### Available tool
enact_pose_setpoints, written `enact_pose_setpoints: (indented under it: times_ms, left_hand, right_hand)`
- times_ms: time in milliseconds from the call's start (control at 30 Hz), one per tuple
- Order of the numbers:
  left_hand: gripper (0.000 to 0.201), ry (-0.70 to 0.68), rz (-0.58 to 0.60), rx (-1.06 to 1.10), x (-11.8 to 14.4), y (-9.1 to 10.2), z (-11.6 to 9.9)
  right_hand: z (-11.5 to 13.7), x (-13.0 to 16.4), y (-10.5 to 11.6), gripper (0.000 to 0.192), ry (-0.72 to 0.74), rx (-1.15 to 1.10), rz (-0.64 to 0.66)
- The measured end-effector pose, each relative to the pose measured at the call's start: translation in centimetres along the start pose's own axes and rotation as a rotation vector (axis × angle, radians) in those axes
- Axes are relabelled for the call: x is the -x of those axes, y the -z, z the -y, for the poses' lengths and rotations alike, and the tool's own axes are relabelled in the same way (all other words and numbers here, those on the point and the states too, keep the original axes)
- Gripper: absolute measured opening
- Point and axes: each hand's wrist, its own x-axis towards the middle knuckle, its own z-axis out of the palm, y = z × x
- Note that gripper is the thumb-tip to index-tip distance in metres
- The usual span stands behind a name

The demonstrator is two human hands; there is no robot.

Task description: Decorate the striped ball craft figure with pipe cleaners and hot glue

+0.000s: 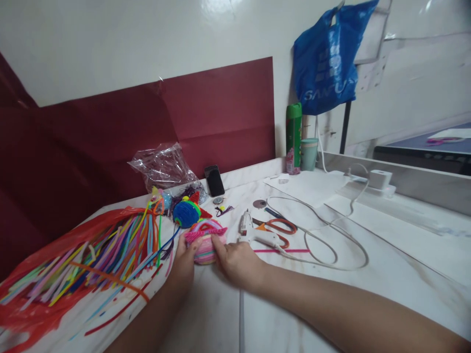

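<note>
Two yarn-wound balls are counted: one pink ball and one blue ball. One glue gun, one pair of scissors, one phone and one white plug block are recorded. One green bottle, one cup, one blue bag, one clear plastic bag and one red plastic wrapping are noted. The coloured stems are found in large number; because of overlap, an exact count of these cannot be certified.
</note>
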Motion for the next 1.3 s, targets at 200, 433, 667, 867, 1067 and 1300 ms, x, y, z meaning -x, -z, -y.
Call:
enact_pose_setpoints:
  times_ms: [200,433,667,867,1067,1300]
  left_hand:
    - [0.04,0.026,0.045,-0.016,0.1,-0.3,-1.0]
    - [0.039,0.02,0.074,-0.049,-0.2,0.5,0.4]
    - [0.051,0.064,0.062,-0.006,0.5,-0.4,-0.5]
    - [0.055,0.056,-0.017,0.032,0.0,-0.2,0.5]
    - [0.05,0.064,0.002,0.08,-0.5,0.4,1.3]
    - [0.052,0.054,-0.024,0.013,-0.4,0.0,1.1]
  right_hand:
    - [-0.5,-0.1,0.1,0.043,-0.038,-0.075,-0.019]
    - [-1.2,-0.1,-0.2,0.044,-0.054,-0.129,-0.042]
    - [-1.5,0.0,-0.3,0.045,-0.041,-0.146,-0.036]
    - [-1.5,0.1,-0.3,0.04,-0.074,-0.302,-0.111]
    - [-1.5,0.0,-0.6,0.02,-0.265,-0.474,-0.204]
    - [-2.0,-0.2,-0.7,0.022,-0.255,-0.467,-0.246]
